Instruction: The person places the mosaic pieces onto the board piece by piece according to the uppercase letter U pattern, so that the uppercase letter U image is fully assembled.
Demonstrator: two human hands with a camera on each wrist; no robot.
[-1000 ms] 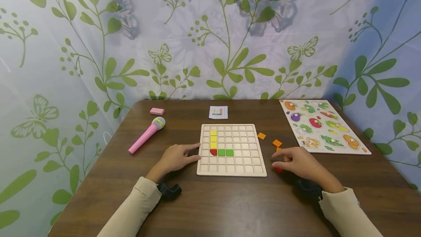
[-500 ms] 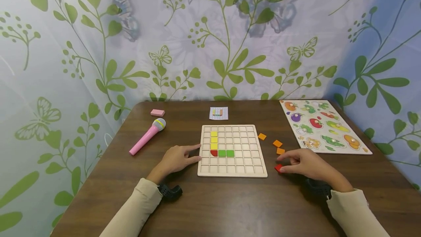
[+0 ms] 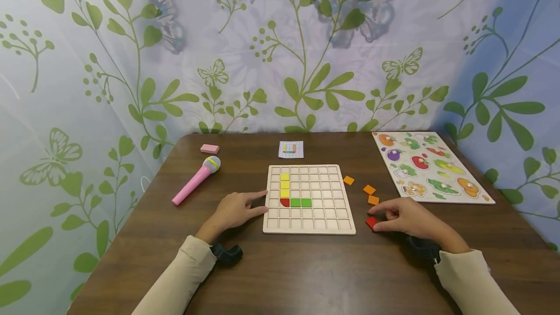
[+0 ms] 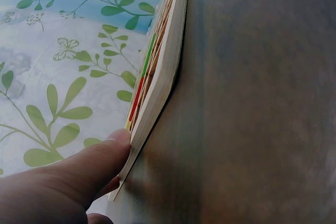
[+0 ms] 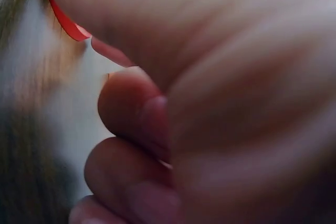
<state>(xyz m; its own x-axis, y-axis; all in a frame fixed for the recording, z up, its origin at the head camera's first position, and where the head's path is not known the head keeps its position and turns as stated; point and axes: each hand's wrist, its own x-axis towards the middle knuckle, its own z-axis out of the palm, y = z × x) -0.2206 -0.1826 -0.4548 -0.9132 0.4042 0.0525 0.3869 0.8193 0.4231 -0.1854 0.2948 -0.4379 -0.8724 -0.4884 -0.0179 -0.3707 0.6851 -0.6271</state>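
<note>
In the head view, a wooden grid board (image 3: 323,218) lies mid-table with three yellow square tiles (image 3: 285,185), a red quarter-round tile (image 3: 285,202) and two green square tiles (image 3: 301,202) in its cells. My left hand (image 3: 234,210) touches the board's left edge with extended index finger and thumb; the left wrist view shows the thumb (image 4: 100,163) against that edge. Right of the board, my right hand (image 3: 404,215) pinches a loose red tile (image 3: 371,222) at table level. That tile shows a curved edge by the thumb in the right wrist view, mostly hidden.
Three orange square tiles (image 3: 369,189) lie right of the board. A printed pattern card (image 3: 290,149) is behind it. A pink microphone (image 3: 197,179) and pink block (image 3: 209,148) lie left; a vegetable puzzle board (image 3: 430,166) lies at the back right.
My right hand has moved slightly right and closed its thumb and index finger about the red tile, uncovering the nearest orange tile. My left hand stays at the board's edge.
</note>
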